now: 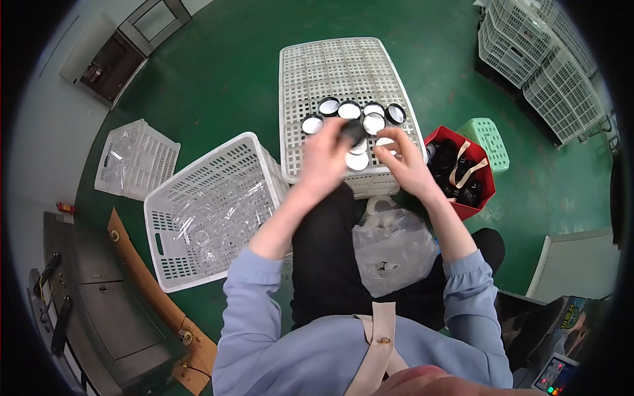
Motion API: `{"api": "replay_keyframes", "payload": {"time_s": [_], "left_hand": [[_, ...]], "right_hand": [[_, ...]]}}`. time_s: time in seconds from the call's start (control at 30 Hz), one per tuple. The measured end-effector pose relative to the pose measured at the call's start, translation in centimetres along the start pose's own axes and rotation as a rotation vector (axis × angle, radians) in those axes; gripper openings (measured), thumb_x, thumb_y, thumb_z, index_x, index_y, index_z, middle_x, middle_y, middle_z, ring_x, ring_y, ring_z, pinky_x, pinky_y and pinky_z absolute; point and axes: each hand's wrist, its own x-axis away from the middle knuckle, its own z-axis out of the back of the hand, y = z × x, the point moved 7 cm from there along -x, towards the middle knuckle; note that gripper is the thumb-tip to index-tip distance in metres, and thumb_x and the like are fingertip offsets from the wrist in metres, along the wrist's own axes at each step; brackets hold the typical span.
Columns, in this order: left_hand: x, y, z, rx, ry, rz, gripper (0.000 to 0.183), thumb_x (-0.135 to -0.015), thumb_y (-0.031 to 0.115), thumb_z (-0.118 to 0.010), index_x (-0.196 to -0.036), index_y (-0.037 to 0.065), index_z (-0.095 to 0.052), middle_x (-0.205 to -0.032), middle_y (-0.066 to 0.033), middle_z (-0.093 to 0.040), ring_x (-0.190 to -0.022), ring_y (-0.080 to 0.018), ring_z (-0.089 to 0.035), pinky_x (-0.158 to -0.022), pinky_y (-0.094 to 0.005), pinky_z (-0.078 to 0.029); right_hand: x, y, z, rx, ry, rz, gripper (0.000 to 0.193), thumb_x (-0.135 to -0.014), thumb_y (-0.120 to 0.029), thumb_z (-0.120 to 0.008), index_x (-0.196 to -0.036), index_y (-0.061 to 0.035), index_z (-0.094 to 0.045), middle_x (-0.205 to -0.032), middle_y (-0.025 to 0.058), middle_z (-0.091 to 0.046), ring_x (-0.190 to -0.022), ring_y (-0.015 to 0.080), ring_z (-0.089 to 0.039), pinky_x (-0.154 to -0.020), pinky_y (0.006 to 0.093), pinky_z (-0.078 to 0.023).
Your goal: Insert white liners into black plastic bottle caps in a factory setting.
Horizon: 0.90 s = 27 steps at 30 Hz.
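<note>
My left hand [321,158], smeared by motion, grips a black round lid [353,132] above an upturned white plastic crate [330,63]. My right hand [407,165] is beside it, thumb and fingertips curled about a white disc [386,142]; whether the disc is lifted I cannot tell. Under the left fingers, loose white discs [357,162] lie near the crate's close edge. Several black lids with white insides [349,110] are set out on the crate just beyond both hands.
Left of my legs, a white basket [162,267] holds clear plastic-wrapped containers; another crate [135,165] stands behind it. On the right are a red box [490,188] of black lids and a green basket [489,144]. A plastic bag [393,247] with white contents sits between my legs.
</note>
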Motion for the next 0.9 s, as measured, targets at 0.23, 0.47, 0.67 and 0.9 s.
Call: {"api": "replay_keyframes", "payload": {"time_s": [0.23,0.47,0.67,0.9], "left_hand": [[8.7,-12.5,18.2,-0.578,-0.025,0.319,0.036,-0.088,0.017,-0.067,-0.121,0.002,-0.064,-0.096,-0.0205,-0.071,-0.095,-0.0367,-0.071,-0.086,-0.0446,-0.055],[8.4,-14.7,14.2,-0.531,-0.143,0.264,0.072,-0.082,0.027,-0.075,-0.143,-0.001,-0.05,-0.144,-0.0249,-0.052,-0.137,-0.0399,-0.047,-0.115,-0.045,-0.038],[-2.5,-14.5,1.7,-0.529,-0.365,-0.054,0.098,-0.078,0.029,-0.078,-0.16,0.013,-0.027,-0.157,-0.0293,-0.032,-0.146,-0.0439,-0.033,-0.119,-0.0475,-0.034],[-8.0,-17.5,-4.1,-0.637,-0.592,0.129,0.108,-0.074,0.039,-0.078,-0.163,0.033,-0.018,-0.162,-0.0283,-0.025,-0.149,-0.0443,-0.029,-0.117,-0.0587,-0.031]], "right_hand": [[-5.5,5.1,2.7,0.823,-0.013,0.139,0.085,-0.076,-0.027,-0.079,-0.149,-0.0047,-0.041,-0.15,0.0265,-0.041,-0.134,0.0433,-0.048,-0.112,0.0463,-0.042],[-9.7,7.2,1.2,1.176,-0.317,-0.103,0.122,-0.06,-0.031,-0.084,-0.162,-0.0184,-0.018,-0.163,0.0281,-0.017,-0.143,0.0493,-0.035,-0.112,0.0514,-0.044],[-10.6,7.8,0.4,1.24,-0.535,-0.265,0.137,-0.055,-0.029,-0.089,-0.164,-0.0162,-0.007,-0.167,0.0287,-0.006,-0.144,0.0509,-0.033,-0.114,0.0494,-0.042],[-11.8,7.8,0.3,1.066,-0.505,-0.158,0.117,-0.067,-0.029,-0.081,-0.162,-0.0085,-0.015,-0.166,0.0244,-0.015,-0.144,0.0464,-0.037,-0.116,0.0474,-0.04]]}}
